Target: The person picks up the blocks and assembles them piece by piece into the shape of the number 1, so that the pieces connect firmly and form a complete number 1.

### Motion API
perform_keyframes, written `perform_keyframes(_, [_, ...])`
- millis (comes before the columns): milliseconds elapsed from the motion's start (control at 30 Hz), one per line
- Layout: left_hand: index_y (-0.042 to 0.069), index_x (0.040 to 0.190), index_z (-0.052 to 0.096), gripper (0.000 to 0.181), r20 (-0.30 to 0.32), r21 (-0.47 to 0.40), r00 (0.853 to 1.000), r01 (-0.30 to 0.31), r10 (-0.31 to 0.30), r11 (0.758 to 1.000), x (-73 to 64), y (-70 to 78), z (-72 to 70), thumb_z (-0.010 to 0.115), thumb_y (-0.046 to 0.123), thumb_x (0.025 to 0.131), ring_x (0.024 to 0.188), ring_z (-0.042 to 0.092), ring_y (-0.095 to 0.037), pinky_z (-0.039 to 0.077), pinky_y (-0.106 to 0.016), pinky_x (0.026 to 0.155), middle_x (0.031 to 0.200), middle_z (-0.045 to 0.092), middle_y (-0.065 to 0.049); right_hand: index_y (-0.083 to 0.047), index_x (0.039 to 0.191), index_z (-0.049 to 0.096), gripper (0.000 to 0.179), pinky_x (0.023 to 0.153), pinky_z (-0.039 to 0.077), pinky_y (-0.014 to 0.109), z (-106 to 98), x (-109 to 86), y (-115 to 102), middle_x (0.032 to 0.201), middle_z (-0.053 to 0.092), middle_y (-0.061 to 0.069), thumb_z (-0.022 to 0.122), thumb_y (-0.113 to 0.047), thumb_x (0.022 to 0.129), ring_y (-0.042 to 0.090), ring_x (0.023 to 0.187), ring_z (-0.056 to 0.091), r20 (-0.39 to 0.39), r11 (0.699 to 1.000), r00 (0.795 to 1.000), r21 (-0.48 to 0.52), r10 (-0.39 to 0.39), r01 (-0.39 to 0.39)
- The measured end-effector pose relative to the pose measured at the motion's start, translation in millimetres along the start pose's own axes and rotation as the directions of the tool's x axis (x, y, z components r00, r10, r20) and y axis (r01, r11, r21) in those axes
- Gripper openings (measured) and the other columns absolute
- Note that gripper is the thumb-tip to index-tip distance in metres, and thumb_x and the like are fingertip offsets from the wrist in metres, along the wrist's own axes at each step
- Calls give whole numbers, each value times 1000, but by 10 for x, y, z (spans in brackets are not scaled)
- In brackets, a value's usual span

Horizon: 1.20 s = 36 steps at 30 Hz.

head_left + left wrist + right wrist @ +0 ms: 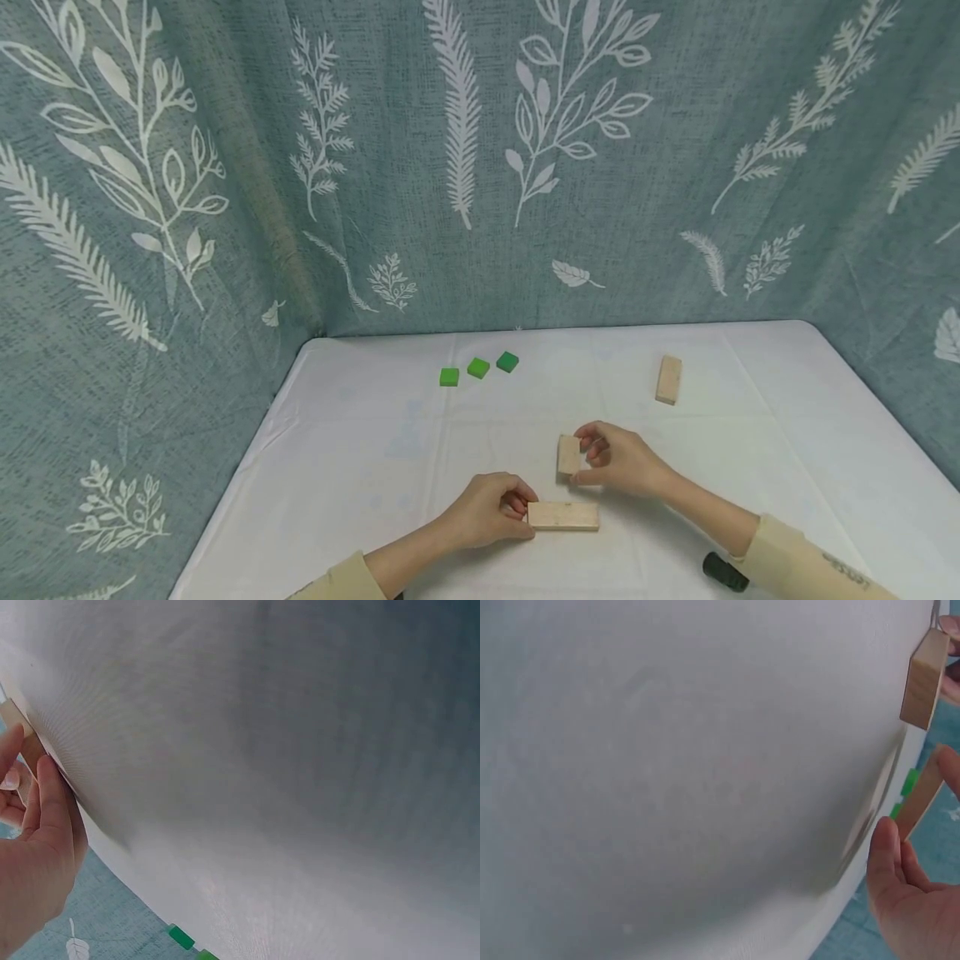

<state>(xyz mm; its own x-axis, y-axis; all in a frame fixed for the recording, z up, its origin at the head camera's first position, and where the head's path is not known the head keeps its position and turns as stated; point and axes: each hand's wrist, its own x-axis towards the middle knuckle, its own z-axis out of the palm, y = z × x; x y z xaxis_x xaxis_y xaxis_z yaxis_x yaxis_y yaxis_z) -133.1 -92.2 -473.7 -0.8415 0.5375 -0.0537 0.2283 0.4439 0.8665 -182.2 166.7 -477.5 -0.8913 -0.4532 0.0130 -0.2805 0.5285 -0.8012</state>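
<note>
Green blocks (478,367): three lay in a row near the far edge of the worktop (360,425), left of its middle; we judged them set clear of the hands.
Left hand (491,510): thumb and fingers, parted only by the wood's width, pinched the left end of the near block (564,517), presumably to steady it.
Near block: we saw it roughly parallel to the far edge, right end free; whether it rested flat we could not tell.
Raised block (568,455): beyond the near block and apart from it, pointing toward the far edge; its shadow suggested to us that it hung above the worktop.
Right hand (618,457): thumb and fingers spanned the raised block's length and gripped its ends, probably to leave its left side unobstructed.
Far block (668,380): untouched, toward the far right corner.
Dark cylinder (725,572): beside the right sleeve (802,554); its purpose escaped us.
</note>
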Motion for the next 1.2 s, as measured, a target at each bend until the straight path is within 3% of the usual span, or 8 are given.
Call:
perform_keyframes(267, [4, 97, 68, 29, -6, -10, 1000, 0, 0, 1000, -2, -5, 11, 84, 2, 73, 74, 58, -7, 50, -16, 67, 82, 61, 2, 3, 119, 56, 59, 77, 53, 23, 39, -52, -14, 99, 58, 5, 85, -25, 76, 15, 87, 59, 44, 999, 998, 22, -51, 50])
perform_keyframes(1200, [5, 98, 69, 30, -8, 27, 1000, 14, -14, 1000, 6, 8, 11, 85, 5, 73, 74, 57, -5, 50, -17, 67, 82, 61, 4, -2, 118, 58, 57, 77, 49, 24, 102, -83, -68, 98, 56, 0, 85, -29, 76, 12, 88, 53, 110, 997, 991, -20, -73, 76])
